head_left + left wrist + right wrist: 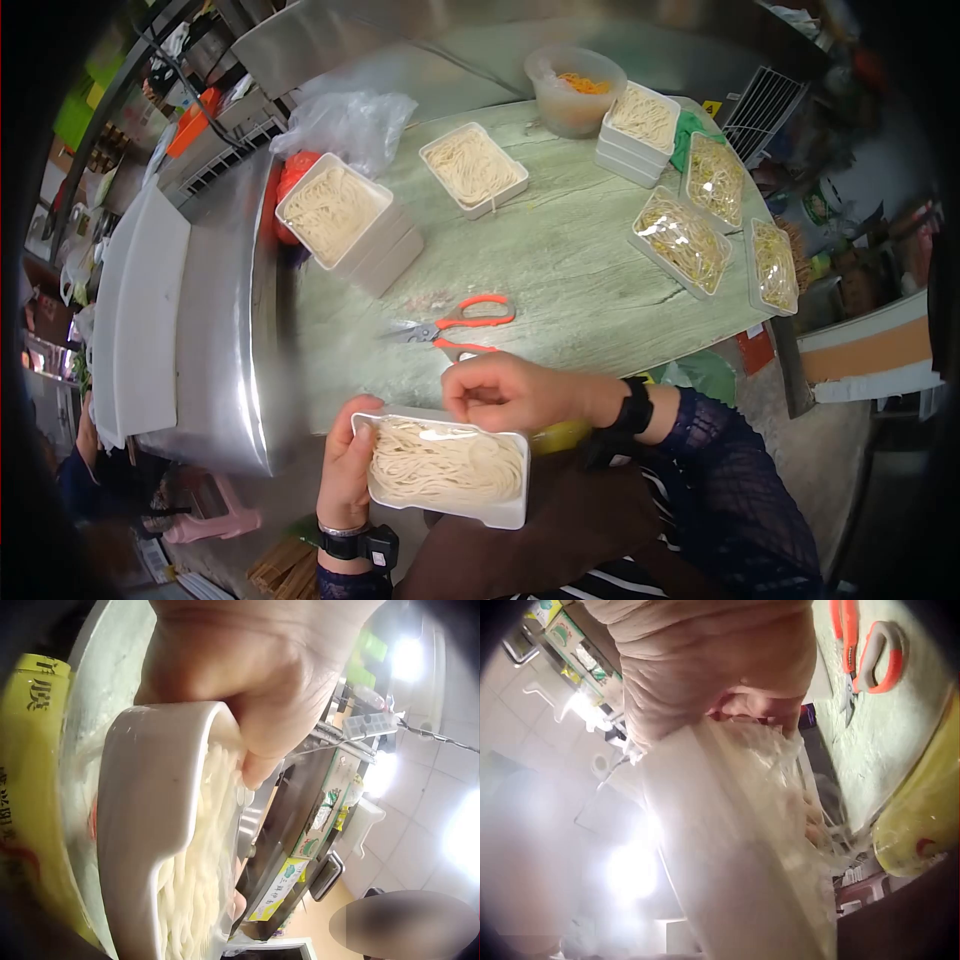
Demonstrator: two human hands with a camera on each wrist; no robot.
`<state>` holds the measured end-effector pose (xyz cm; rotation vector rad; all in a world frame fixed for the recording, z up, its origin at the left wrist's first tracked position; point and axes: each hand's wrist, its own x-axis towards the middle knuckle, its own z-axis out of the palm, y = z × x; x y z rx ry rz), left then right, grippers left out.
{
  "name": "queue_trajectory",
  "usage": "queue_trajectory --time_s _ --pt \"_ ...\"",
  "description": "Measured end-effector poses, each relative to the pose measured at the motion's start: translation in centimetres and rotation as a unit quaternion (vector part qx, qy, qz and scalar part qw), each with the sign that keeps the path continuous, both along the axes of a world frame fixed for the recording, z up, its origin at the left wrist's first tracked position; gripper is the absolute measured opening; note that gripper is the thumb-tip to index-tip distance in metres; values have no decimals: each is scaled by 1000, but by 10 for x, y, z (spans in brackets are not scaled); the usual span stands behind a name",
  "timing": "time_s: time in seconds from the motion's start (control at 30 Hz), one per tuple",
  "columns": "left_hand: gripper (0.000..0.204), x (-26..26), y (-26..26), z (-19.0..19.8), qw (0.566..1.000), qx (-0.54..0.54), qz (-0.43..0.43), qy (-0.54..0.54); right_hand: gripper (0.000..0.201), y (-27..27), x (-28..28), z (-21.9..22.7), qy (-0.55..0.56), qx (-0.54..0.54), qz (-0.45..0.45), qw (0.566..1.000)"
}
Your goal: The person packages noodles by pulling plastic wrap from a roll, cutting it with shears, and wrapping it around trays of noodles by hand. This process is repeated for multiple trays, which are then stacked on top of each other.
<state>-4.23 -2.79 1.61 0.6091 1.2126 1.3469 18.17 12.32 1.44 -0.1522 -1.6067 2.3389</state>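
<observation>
A white tray of pale noodles (450,462) is held up in front of the person's body, at the table's near edge. My left hand (347,465) grips its left end, with the thumb over the rim. Shiny clear plastic film (769,761) stretches over the noodles and bunches at the fingers of my right hand (520,390). Those fingers are curled at the tray's far rim and pinch the film; their tips are partly hidden. Orange-handled scissors (460,325) lie on the green table (560,300) just beyond the hands.
Stacked noodle trays (350,225) stand at the left, a single noodle tray (474,168) behind, and another stack (637,135) beside a plastic tub (572,95). Several wrapped trays of sprouts (682,243) lie at the right. A metal counter (235,330) borders the left side.
</observation>
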Motion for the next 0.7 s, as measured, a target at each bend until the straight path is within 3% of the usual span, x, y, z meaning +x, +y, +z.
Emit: queue_trajectory --time_s 0.1,0.3,0.33,0.4,0.43,0.47,0.57,0.67,0.7 --pt "32 1 7 4 1000 7 -17 -2 6 -3 -7 2 -11 27 -30 999" --pt "35 1 12 1 998 10 -66 -20 17 3 -30 15 -60 277 -130 950" --pt "36 -1 12 -3 997 14 -68 -30 17 10 -30 5 -39 246 -199 948" --pt "37 2 13 -7 999 11 12 -39 19 28 -35 -21 4 177 -325 929" --pt "37 2 13 -7 997 11 59 -44 23 36 -23 -14 -62 127 -336 931" --pt "37 3 15 -7 994 20 95 -44 26 44 -4 -4 -129 79 -340 928" --pt "36 7 25 -7 981 51 182 -47 34 33 19 1 -241 160 -259 922" --pt "34 15 36 -21 977 82 187 -59 39 3 8 -2 -221 455 -325 799" --pt "34 19 37 -26 977 88 183 -60 40 3 4 0 -253 464 -320 787"
